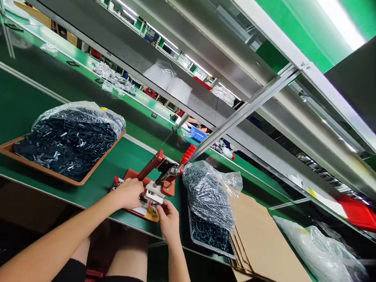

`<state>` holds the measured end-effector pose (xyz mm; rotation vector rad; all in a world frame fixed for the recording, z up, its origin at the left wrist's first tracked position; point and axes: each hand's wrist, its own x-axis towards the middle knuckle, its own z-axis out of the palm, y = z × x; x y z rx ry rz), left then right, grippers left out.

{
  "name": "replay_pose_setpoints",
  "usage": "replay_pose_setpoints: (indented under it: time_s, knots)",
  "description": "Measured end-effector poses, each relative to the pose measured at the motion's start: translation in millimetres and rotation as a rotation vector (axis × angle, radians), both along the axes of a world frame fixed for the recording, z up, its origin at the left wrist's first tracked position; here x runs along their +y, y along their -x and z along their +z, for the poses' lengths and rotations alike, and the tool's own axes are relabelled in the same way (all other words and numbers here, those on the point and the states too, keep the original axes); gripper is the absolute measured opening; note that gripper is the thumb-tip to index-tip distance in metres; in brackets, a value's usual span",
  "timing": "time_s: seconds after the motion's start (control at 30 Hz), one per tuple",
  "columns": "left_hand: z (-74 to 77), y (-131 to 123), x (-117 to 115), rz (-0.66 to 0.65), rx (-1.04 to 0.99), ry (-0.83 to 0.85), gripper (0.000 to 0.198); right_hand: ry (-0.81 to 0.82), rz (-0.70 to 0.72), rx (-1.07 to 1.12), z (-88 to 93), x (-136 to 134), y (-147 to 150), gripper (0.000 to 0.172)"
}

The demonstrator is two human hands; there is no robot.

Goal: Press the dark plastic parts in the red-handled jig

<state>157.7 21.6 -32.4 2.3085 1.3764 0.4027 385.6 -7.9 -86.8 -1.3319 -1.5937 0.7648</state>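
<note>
A red-handled toggle clamp stands upright on an orange-brown base plate at the bench's front edge, its red grip pointing up. My left hand lies at the left side of the clamp's metal block, fingers curled, tips hidden. At the lower right of that block, my right hand has thumb and fingers pinched together; whatever is between them is too small to make out. To the left, a brown tray holds many small dark parts under clear plastic.
A grey tray of dark parts under a plastic bag stands close on the right. Beyond it lie stacked cardboard sheets and a clear bag. A metal post and shelf frame rise behind the clamp.
</note>
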Motion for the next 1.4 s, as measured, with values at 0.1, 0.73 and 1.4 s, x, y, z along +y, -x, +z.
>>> replay_pose_setpoints:
  time_s: [0.1, 0.73, 1.4]
  knots:
    - [-4.0, 6.6, 2.4, -0.047, -0.031, 0.003, 0.033, 0.06, 0.081, 0.03, 4.1, 12.5, 17.4, 0.023]
    - [-16.0, 10.0, -9.9, -0.038, -0.162, -0.13, 0.026, -0.031, 0.056, -0.042, -11.6, 14.6, 40.6, 0.021]
    - [-26.3, 36.7, -28.6, 0.295, -0.09, -0.594, 0.036, -0.175, 0.185, 0.01, 5.8, 18.1, 40.7, 0.032]
